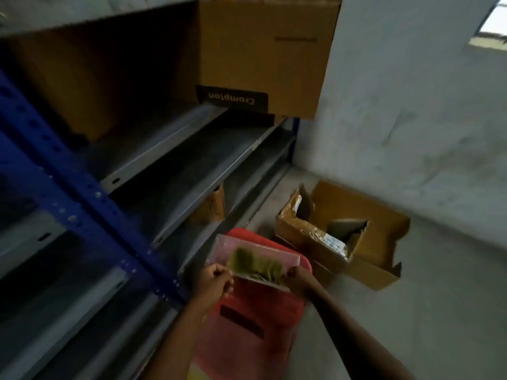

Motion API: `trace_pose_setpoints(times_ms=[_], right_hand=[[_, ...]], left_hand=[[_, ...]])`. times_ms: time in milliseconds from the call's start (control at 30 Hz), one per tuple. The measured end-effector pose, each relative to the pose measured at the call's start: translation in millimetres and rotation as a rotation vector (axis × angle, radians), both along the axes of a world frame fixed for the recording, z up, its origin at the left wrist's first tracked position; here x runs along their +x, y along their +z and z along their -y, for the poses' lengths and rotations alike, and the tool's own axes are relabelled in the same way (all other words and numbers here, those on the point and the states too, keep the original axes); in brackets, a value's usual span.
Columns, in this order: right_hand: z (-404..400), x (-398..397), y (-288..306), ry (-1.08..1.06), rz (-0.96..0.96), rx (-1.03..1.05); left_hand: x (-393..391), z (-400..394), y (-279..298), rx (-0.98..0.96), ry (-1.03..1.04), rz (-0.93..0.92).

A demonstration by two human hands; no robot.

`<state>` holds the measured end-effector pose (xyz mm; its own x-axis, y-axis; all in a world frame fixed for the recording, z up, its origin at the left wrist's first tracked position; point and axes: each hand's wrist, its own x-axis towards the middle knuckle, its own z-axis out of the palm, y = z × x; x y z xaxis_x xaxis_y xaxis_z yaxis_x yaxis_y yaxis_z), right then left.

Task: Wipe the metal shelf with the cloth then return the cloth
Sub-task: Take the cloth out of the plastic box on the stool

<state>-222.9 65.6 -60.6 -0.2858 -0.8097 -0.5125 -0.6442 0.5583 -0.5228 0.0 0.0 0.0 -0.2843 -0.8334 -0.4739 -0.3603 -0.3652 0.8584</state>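
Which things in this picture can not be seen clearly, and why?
- Head view: cloth in the clear container is motion-blurred; its fold is unreadable.
- Left hand and right hand: fingertips blurred at the container's ends.
- Label on the open floor box: too small.
- Top cardboard box: cut off by the upper edge.

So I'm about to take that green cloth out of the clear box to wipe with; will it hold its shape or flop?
The cloth lies crumpled in the clear box, so it will probably flop and drape. It looks thin, so likely light. Both the left hand and right hand grip the box, so a hand must let go first.
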Motion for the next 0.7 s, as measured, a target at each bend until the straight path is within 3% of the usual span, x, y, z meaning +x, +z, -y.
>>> trace_pose_setpoints(times_ms=[167,300,400,533,633,700], right_hand=[[58.3,5.0,-55.6,0.065,-0.293,0.019],[65.5,14.1,-102.1,0.01,-0.277,0.035],[67.1,20.5,-111.5,-0.195,-0.112,-0.029],[67.3,15.3,-114.5,-0.155,-0.037,-0.077],[65.6,10.4,-99.8,-0.285,0.357,-0.139],[63.8,6.4,-83.7,-0.349,0.588,-0.211]], left_hand=[[3.3,32.5,-84.3,-0.442,-0.272,0.536],[17.6,61.5,-139.8,-0.56,-0.454,0.712],[21.1,70.7,-156.4,-0.64,-0.56,0.775],[17.9,71.6,-155.6,-0.811,-0.572,0.789],[15.7,74.3,-156.5,-0.697,-0.562,0.747],[14.8,75.2,-155.9,-0.745,-0.592,0.741]])
